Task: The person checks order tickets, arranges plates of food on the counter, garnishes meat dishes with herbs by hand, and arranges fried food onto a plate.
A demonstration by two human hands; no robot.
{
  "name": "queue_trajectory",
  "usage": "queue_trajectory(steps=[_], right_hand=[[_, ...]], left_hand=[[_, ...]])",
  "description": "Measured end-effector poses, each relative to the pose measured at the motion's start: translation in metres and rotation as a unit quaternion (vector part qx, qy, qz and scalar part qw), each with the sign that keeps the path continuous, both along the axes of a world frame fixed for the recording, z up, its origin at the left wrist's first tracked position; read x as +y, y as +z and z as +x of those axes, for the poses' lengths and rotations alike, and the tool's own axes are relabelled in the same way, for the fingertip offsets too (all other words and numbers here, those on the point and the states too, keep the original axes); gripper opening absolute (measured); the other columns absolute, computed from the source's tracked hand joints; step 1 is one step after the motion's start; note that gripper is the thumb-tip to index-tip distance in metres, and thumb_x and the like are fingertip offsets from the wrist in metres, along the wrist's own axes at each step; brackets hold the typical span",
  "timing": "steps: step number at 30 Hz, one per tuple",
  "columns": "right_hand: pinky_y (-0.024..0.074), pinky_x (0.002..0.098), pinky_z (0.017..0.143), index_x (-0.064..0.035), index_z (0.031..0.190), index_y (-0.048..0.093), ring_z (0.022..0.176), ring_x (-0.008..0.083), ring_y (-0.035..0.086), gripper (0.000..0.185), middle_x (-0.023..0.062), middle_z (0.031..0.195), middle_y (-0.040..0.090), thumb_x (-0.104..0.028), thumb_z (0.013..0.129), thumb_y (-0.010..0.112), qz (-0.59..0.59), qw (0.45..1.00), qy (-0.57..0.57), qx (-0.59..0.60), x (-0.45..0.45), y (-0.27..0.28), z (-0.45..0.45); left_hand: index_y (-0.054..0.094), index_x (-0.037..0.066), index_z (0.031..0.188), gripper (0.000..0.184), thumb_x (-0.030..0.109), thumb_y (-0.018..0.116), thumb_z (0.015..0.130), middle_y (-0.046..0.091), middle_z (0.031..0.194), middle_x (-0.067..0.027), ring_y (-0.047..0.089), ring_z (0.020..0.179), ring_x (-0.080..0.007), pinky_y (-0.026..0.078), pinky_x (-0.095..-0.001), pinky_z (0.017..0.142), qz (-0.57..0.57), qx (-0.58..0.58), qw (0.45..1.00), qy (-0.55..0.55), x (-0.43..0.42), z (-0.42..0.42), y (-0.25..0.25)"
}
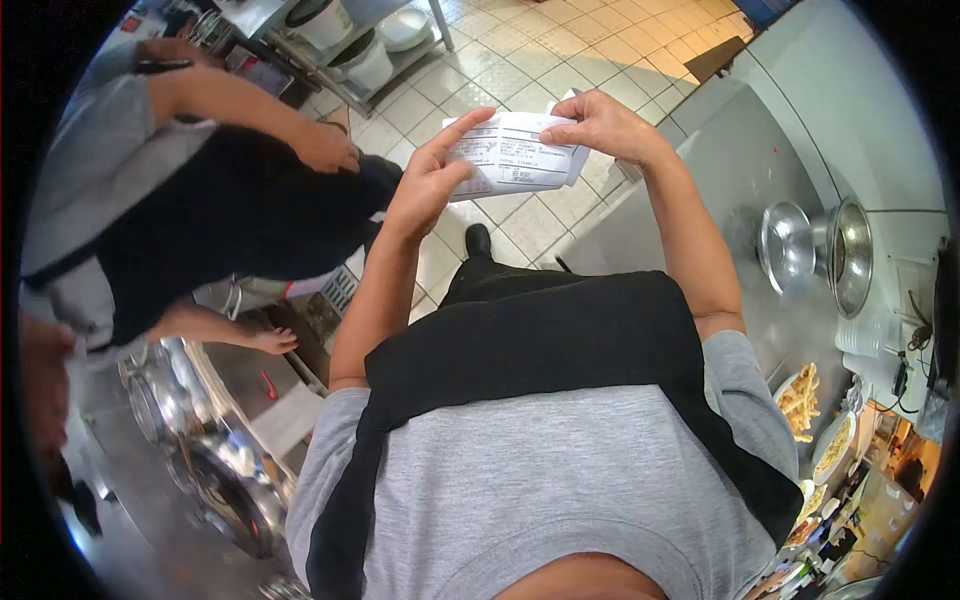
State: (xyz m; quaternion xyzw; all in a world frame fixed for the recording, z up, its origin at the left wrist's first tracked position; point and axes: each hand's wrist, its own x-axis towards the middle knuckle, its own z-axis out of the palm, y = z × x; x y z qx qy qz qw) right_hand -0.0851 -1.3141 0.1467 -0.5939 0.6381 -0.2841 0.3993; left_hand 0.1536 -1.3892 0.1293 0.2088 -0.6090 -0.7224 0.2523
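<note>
Several printed paper receipts (pixel 525 160) are held up in front of me, overlapping in a small stack. My left hand (pixel 430 180) grips their left edge, thumb and forefinger closed on the paper. At the upper right corner, my right hand (pixel 600 128) pinches the sheets between thumb and fingers. Black printed lines show on the white front sheet, too small to read. Below the papers are my black apron (pixel 530 330) and the tiled floor.
A co-worker in a black apron (pixel 230 210) stands close on my left. To the right, a steel counter (pixel 720 190) carries metal bowls (pixel 787 247) and a plate of fries (pixel 800 402). White buckets (pixel 365 62) sit on a shelf at the upper left.
</note>
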Motion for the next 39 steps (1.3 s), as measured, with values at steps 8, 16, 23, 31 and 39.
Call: queue_trajectory(steps=[8,16,23,31,39], right_hand=[[0.0427,0.0285,0.060,0.0025,0.085,0.067,0.065,0.0136,0.054,0.034,0.0070,0.069,0.061,-0.030,0.076,0.066,-0.023,0.998,-0.061,0.005,-0.103,0.009,-0.028],[0.0419,0.0264,0.060,0.0036,0.087,0.066,0.065,0.0100,0.052,0.029,0.0044,0.070,0.061,-0.024,0.079,0.065,0.008,0.995,-0.101,0.015,-0.156,0.012,-0.057],[0.0439,0.0265,0.064,0.0031,0.090,0.066,0.070,0.0103,0.054,0.030,0.0055,0.075,0.063,-0.025,0.080,0.066,0.016,0.994,-0.113,0.002,-0.213,0.001,-0.122],[0.0445,0.0258,0.066,0.0033,0.093,0.065,0.073,0.0106,0.055,0.031,0.0056,0.078,0.064,-0.025,0.080,0.065,0.013,0.995,-0.098,-0.002,-0.312,0.007,-0.262],[0.0423,0.0285,0.063,0.0049,0.087,0.063,0.071,0.0115,0.052,0.033,0.0054,0.072,0.058,-0.027,0.079,0.067,-0.038,0.999,-0.030,-0.006,-0.436,0.009,-0.379]], left_hand=[[0.048,-0.004,0.127,0.049,0.021,0.037,0.086,0.054,0.120,-0.0184,0.056,0.106,-0.0235,0.046,-0.0327,0.089,0.165,0.028,0.981,-0.094,-0.142,-0.041,0.019],[0.041,-0.009,0.130,0.055,0.027,0.026,0.090,0.053,0.121,-0.0205,0.053,0.112,-0.0253,0.041,-0.0341,0.097,0.149,0.020,0.981,-0.124,-0.215,-0.085,0.015],[0.048,-0.007,0.126,0.049,0.021,0.034,0.088,0.055,0.119,-0.0184,0.056,0.107,-0.0239,0.045,-0.0322,0.092,0.198,0.055,0.969,-0.138,-0.281,-0.154,0.004],[0.045,0.002,0.132,0.056,-0.005,0.052,0.077,0.053,0.119,-0.0107,0.052,0.106,-0.0161,0.043,-0.0263,0.090,0.053,0.004,0.993,-0.107,-0.370,-0.286,0.009],[0.060,0.002,0.117,0.035,0.004,0.058,0.083,0.061,0.105,-0.0035,0.054,0.090,-0.0103,0.044,-0.0249,0.082,-0.045,-0.069,0.995,0.057,-0.477,-0.376,0.011]])
